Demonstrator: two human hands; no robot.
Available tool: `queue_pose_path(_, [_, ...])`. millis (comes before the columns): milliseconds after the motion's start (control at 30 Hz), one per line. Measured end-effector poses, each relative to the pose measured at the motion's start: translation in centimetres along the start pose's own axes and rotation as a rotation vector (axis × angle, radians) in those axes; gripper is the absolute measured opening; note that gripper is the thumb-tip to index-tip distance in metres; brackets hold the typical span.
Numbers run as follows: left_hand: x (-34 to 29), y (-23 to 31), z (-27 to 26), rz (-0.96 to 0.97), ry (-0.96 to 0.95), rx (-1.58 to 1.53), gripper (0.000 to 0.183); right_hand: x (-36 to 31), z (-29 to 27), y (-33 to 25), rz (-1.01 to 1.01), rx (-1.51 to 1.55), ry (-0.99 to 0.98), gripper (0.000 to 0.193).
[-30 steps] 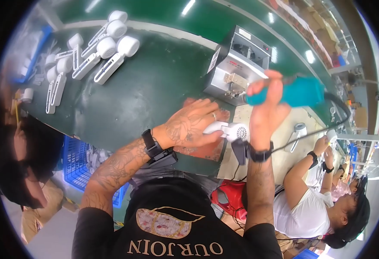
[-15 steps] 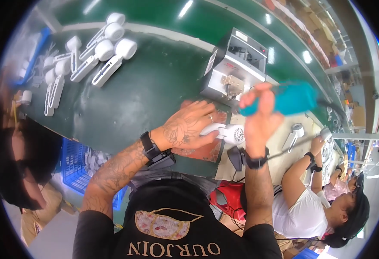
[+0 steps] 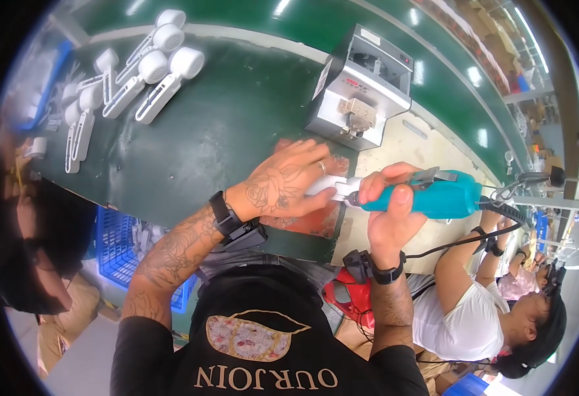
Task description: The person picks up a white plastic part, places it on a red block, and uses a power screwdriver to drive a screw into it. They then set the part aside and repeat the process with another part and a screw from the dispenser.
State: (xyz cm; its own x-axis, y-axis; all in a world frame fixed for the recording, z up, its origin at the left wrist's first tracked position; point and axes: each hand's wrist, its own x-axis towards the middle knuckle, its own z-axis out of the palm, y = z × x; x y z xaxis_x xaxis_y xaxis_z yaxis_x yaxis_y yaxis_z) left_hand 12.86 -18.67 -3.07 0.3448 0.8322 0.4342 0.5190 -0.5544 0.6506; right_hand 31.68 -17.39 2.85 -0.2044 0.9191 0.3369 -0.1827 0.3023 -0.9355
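I have my left grip [image 3: 286, 183] grasping a white handheld device [image 3: 329, 184] above the reddish mat [image 3: 308, 225] on the table [image 3: 237, 99]. My right grip [image 3: 393, 223] is clenched around a teal power driver [image 3: 446, 200], its dark nose against or just over the device's right part; I cannot tell whether the tip touches. Farther off I see a grey machine [image 3: 368, 89], and at far left, white round-headed units [image 3: 187, 63] lying clustered.

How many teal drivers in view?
1: the driver in the right hand, its nose end at the white part that the left hand holds. Others could be hidden in the cluttered background.
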Motion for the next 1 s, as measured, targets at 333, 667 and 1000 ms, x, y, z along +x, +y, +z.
queue_pose_path(333, [0.5, -0.2, 0.0, 0.025, -0.031, 0.007, 0.043, 0.1, -0.1, 1.2, -0.032, 0.088, -0.043, 0.04])
queue_pose_path(667, [-1.4, 0.5, -1.1, 0.256, 0.085, 0.042, 0.034, -1.9, -0.6, 0.4, 0.237, 0.291, 0.151, 0.038])
queue_pose_path(1000, [-11.0, -3.4, -14.2, -0.479, 0.716, 0.238, 0.037, -4.2, -3.2, -5.4, -0.219, 0.129, 0.134, 0.053])
